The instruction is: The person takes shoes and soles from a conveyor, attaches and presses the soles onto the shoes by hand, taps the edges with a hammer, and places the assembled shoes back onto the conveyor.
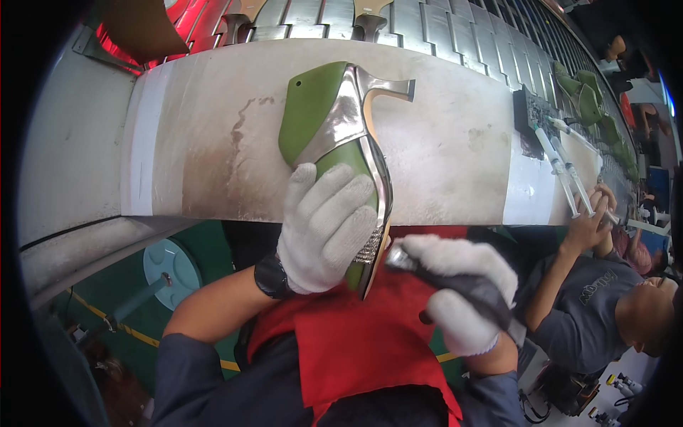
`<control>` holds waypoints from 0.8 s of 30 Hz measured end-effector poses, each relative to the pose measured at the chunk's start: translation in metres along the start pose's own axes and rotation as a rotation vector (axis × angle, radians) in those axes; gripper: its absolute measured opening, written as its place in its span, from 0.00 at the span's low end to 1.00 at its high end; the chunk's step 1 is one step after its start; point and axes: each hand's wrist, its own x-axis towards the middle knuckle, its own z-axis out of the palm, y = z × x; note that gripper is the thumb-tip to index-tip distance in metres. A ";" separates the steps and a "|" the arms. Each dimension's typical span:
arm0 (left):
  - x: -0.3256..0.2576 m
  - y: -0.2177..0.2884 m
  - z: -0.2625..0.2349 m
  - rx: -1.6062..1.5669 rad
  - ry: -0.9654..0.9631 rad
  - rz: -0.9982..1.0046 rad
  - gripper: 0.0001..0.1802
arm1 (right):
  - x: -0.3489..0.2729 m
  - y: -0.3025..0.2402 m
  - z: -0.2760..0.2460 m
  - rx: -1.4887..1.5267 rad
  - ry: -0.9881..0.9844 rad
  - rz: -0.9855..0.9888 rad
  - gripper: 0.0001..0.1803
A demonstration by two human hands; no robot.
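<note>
A metallic silver high-heeled shoe [346, 117] lies on its side on the workbench, fitted on a green shoe last [311, 107]. Its heel points right, and its toe hangs over the bench's near edge. My left hand [327, 224], in a white knit glove, is wrapped over the front of the shoe and grips it. A band of sparkling trim shows beside those fingers. Just right of the toe, my gloved right hand [466, 285] is closed round a dark-handled tool [478, 290] with a rounded shiny metal end. Motion blurs the tool, so its exact kind is unclear.
The pale, stained workbench [455, 153] runs across, with a slatted metal conveyor [441, 32] behind it carrying more shoes. Several syringes [562, 167] lie at the bench's right end, near a co-worker's hands [594, 217]. More green lasts [587, 99] stand farther right.
</note>
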 end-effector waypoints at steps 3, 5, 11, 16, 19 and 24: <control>-0.001 0.001 0.007 0.011 0.036 0.004 0.29 | 0.020 0.006 -0.011 -0.110 0.036 -0.065 0.19; -0.002 -0.001 0.007 -0.008 0.036 0.006 0.28 | 0.030 -0.003 -0.017 -0.191 -0.006 -0.031 0.19; -0.002 -0.003 0.016 0.011 0.103 0.028 0.19 | 0.063 -0.011 -0.028 -0.142 -0.075 0.143 0.20; -0.004 -0.003 0.014 -0.008 0.058 0.018 0.22 | 0.091 -0.019 -0.039 -0.598 -0.222 0.082 0.14; -0.006 -0.003 0.018 0.033 0.119 0.015 0.24 | 0.105 -0.019 -0.037 -0.297 -0.180 0.294 0.12; -0.003 0.000 0.018 0.016 0.108 -0.024 0.25 | 0.128 -0.018 -0.013 -0.224 0.001 0.475 0.22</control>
